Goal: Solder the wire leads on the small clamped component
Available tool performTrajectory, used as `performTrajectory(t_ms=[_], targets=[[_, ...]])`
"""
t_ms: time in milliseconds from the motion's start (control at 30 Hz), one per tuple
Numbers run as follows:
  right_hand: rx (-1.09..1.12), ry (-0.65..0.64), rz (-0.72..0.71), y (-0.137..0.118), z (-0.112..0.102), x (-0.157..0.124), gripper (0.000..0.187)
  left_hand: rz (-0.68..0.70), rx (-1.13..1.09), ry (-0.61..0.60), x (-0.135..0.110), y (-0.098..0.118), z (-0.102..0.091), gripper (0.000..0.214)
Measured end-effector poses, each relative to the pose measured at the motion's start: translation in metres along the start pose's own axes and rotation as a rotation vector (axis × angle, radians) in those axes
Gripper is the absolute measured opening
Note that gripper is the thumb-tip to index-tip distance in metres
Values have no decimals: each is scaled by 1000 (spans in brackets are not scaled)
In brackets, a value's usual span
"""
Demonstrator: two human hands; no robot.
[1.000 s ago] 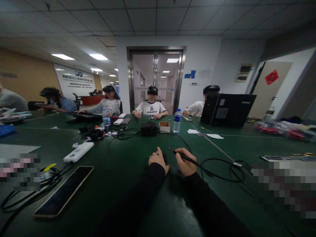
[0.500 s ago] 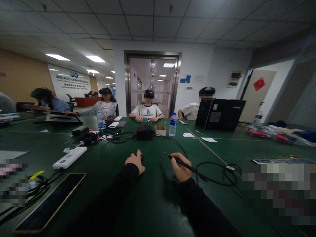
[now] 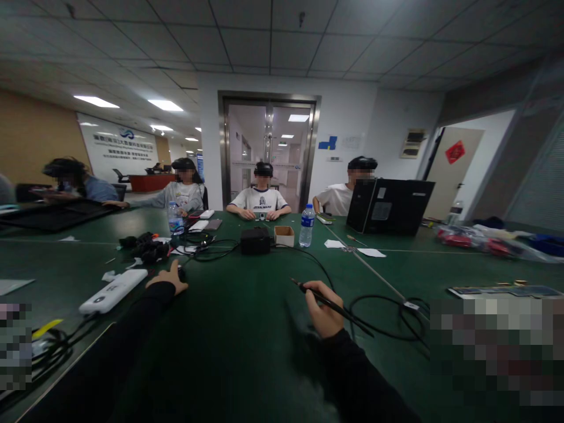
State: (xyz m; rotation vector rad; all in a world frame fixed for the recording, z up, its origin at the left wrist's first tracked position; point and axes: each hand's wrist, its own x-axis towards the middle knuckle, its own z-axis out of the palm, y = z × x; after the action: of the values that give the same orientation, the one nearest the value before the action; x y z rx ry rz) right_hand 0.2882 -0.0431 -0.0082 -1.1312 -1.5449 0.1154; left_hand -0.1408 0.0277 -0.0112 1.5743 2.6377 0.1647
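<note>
In my right hand (image 3: pixel 325 308) is a soldering iron (image 3: pixel 321 296), gripped like a pen. Its thin metal tip points left and up, above the green table (image 3: pixel 238 329), and a black cord trails off behind it. My left hand (image 3: pixel 167 279) is over at the left, beside a white power strip (image 3: pixel 115 292). Its fingers are closed around a small black object (image 3: pixel 182 272), mostly hidden and too small to name. Past my left hand lies a tangle of black parts (image 3: pixel 147 248).
A black box (image 3: pixel 255 241) with cables, a small open carton (image 3: pixel 284 236) and a water bottle (image 3: pixel 306 225) stand ahead. A black computer case (image 3: pixel 392 205) stands farther right. Several people with headsets sit across the table. Cable loops (image 3: pixel 383 317) lie right of my right hand.
My left hand has moved left from the middle toward the power strip, carrying the small black object. My left sleeve now covers the phone. My right hand holds the soldering iron nearly still.
</note>
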Motion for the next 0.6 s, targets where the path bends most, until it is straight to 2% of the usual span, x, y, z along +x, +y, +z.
performTrajectory(t_ms=[133,267,400,600], targets=[[-5,14,-5,0,0,1,16,11,13,23,15,-32,3,88],[0,14,1,0,1,2,16,2,49,10,18,-53,1,82],[19,12,24,-1,1,1,15,10,48,-7,18,-62,-4,83],[22,-8,58,0,2,0,15,-23,125,-7,29,-66,-5,63]])
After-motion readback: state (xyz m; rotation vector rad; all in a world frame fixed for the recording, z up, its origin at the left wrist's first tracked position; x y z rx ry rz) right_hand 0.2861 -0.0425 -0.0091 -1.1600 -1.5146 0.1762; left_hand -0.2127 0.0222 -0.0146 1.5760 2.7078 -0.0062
